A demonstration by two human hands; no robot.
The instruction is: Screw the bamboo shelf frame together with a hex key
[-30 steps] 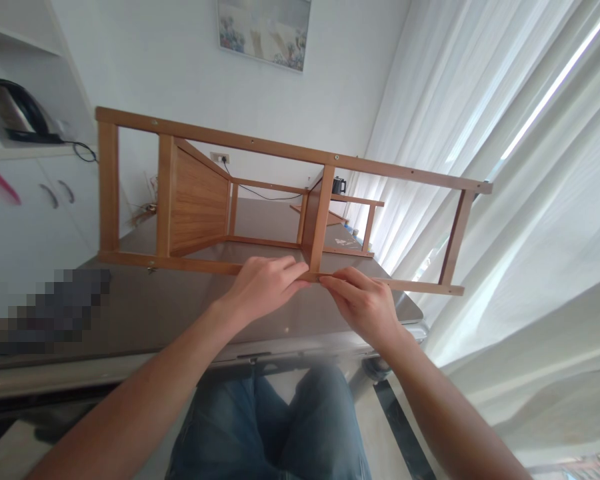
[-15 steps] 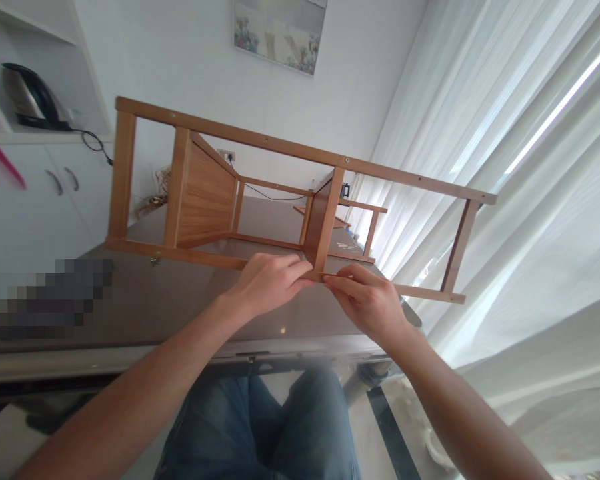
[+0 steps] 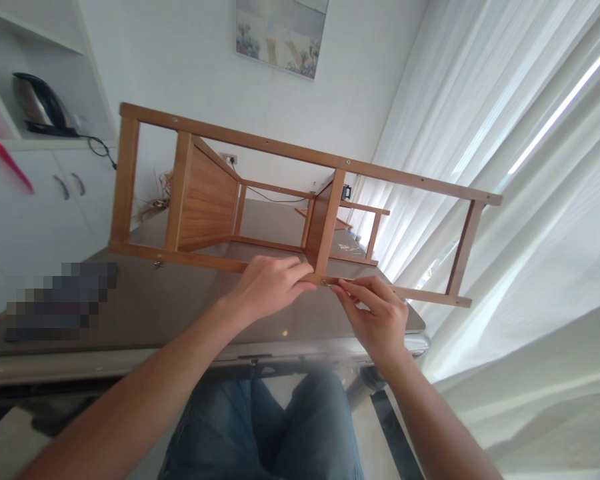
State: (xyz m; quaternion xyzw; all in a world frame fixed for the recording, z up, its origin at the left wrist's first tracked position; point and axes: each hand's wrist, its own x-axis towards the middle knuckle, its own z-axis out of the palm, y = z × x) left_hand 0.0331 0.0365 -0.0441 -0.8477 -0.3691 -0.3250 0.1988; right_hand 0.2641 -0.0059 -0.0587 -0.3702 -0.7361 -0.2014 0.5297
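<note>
A wooden shelf frame (image 3: 260, 139) with two solid wooden panels lies on its side on the grey table (image 3: 190, 300). My left hand (image 3: 275, 283) is closed around its lower near rail, just left of the middle crosspiece (image 3: 329, 223). Right of that joint, my right hand (image 3: 375, 307) has thumb and forefinger pinched on a small metal screw (image 3: 326, 283) at the rail. The fingertips hide most of the screw. Some small metal pieces (image 3: 159, 265) rest on the tabletop near the frame's left end.
A blurred-out dark object (image 3: 60, 300) is at the table's left. White curtains (image 3: 505, 233) hang close on the right. Behind stand a white cabinet (image 3: 45, 200) and a kettle (image 3: 40, 100) on its shelf. The table's front edge (image 3: 205, 357) is just above my knees.
My right hand has drawn slightly right and down from the rail, and the metal screw now shows at its fingertips. My left hand keeps its hold on the rail.
</note>
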